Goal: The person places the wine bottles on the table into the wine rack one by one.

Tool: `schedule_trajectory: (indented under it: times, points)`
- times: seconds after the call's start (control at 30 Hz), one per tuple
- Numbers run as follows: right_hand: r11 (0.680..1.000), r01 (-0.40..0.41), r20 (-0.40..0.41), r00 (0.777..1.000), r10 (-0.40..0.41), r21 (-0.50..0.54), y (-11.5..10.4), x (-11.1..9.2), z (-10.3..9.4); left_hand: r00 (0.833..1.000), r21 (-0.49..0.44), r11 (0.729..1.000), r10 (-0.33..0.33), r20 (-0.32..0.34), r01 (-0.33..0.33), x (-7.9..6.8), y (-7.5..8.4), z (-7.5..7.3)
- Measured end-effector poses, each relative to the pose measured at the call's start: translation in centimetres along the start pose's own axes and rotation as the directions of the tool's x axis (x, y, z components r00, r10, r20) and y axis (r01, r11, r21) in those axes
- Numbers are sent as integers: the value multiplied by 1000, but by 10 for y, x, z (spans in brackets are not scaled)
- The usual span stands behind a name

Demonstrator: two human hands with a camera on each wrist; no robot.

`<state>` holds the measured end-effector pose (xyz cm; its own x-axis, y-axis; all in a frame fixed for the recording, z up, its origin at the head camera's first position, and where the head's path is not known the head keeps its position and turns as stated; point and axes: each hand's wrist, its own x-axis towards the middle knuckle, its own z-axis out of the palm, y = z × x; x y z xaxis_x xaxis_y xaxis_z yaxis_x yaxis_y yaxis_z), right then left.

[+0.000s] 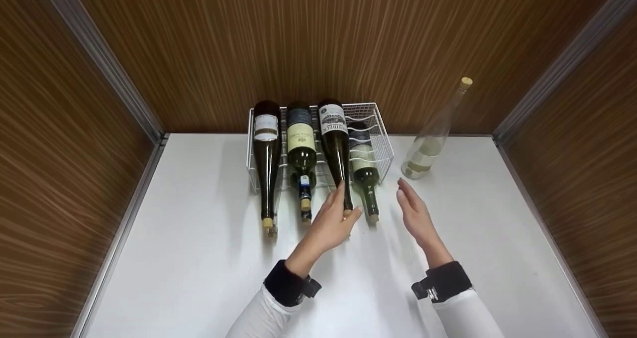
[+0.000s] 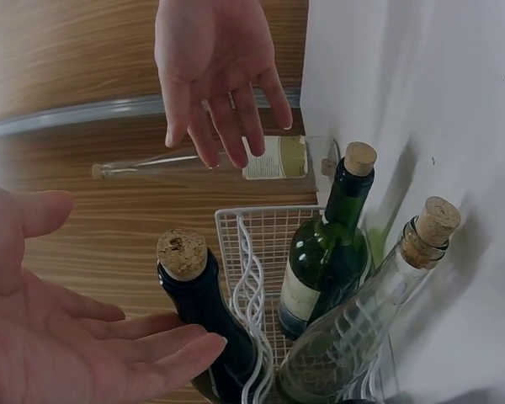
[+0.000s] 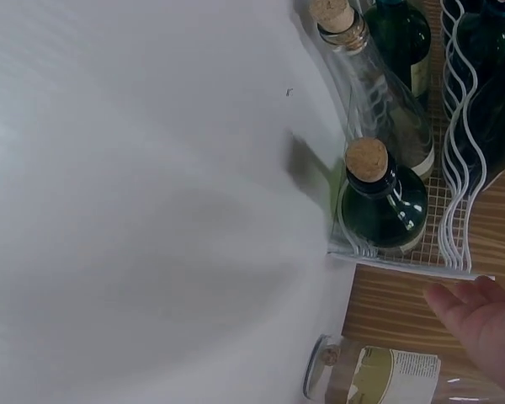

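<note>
My left hand (image 1: 329,227) is at the neck of a dark corked wine bottle (image 1: 334,139) on the upper level of a white wire rack (image 1: 382,141). Its fingers are nearly straight; in the left wrist view they lie alongside that bottle's neck (image 2: 209,290) without curling round it. Held out to the right of the rack, my right hand (image 1: 419,222) has extended fingers and nothing in it. Just beyond its fingertips, a clear corked bottle (image 1: 424,151) with a pale label stands upright on the white table. A green bottle (image 1: 366,178) lies low in the rack between the hands.
Two more bottles lie on top of the rack: a dark one (image 1: 266,164) and a green one (image 1: 300,144) with a cream label. Below sits a clear corked bottle (image 2: 345,337). Brown wood-grain panels (image 1: 318,39) enclose the white table (image 1: 189,258) behind and on both sides.
</note>
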<state>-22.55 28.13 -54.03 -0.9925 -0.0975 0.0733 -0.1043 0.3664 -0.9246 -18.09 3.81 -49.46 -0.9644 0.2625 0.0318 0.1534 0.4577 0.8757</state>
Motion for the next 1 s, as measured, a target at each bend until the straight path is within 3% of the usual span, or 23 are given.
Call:
schedule_trajectory:
  times: [0.13,0.27,0.37,0.5,0.7,1.0]
  points:
    - [999,-29,-26,999,30,28,-6,3,-10,994,0,997,81,-76,-81,-2,2,2]
    - [997,-20,-72,997,26,75,-22,3,-19,954,-97,968,204,-217,-230,0,3,8]
    - [996,-6,-105,994,15,88,-26,4,-27,933,-165,938,260,-247,-305,-1,3,14]
    - [997,-28,-153,987,39,74,-11,12,-38,947,-196,931,281,-159,-309,-4,5,25]
    - [993,-80,-209,973,95,82,0,25,-51,971,-148,960,241,-3,-239,-8,7,37]
    - [986,-144,-250,955,160,82,-13,47,-70,976,-79,978,200,84,-194,-5,3,48]
